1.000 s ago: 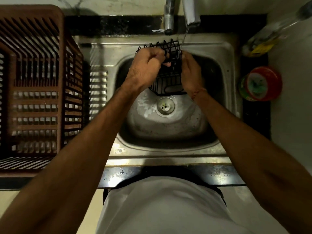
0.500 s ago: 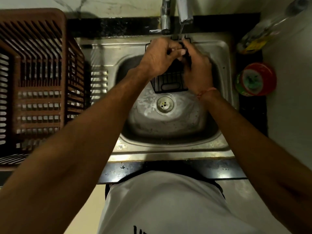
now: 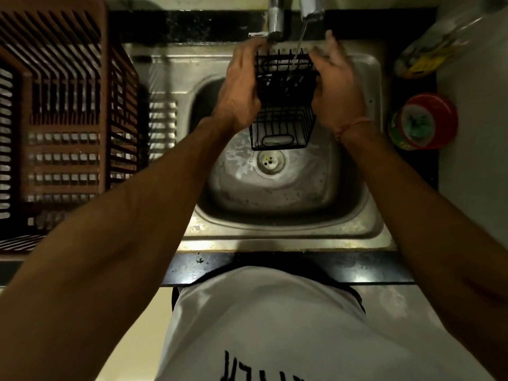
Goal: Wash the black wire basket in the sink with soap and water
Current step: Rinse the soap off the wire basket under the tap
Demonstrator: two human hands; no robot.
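The black wire basket (image 3: 283,127) hangs over the steel sink (image 3: 288,224), tilted, with its far end under a thin stream of water from the tap spout (image 3: 310,6). My left hand (image 3: 242,86) grips the basket's left side, thumb wrapped over the wires. On the basket's right side rests my right hand (image 3: 336,86), its fingers stretched up toward the water and blurred. The middle of the basket is dark and partly hidden between my hands.
A brown slatted dish rack (image 3: 68,119) fills the counter to the left. At the right stand a red-rimmed round container (image 3: 424,122) and a lying bottle (image 3: 431,53). The drain (image 3: 270,160) lies just below the basket, with soapy residue around it.
My hands have moved apart from the basket's top to its two sides, and the basket's wire top now shows under the running water.
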